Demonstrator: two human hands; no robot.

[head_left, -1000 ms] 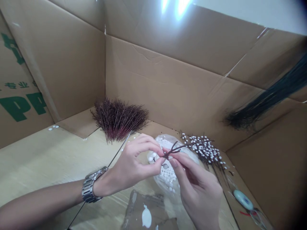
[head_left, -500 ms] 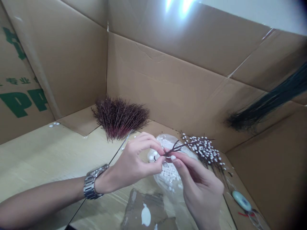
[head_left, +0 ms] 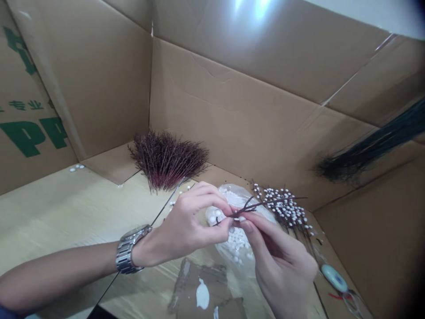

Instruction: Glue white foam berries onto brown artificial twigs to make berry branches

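Note:
Between thumb and forefinger, my left hand pinches a dark brown artificial twig with small side branches. Its long stem points to the right, over my other hand. My right hand is closed in a pinch on a small white ball, held against a branch tip of the twig. Below and behind both hands lies a clear plastic bag of loose white balls. White blobs, probably balls, show in the gap of my left hand.
A thick bundle of bare dark twigs stands at the back left. Twigs with white balls lie at the right. Nearer me is a cardboard piece with a white glue-like blob. Cardboard walls enclose the table; dark strands hang at right.
The view has shifted slightly. The twig's stem shows further to the right, and the white ball in my right fingers is more covered by the fingertips.

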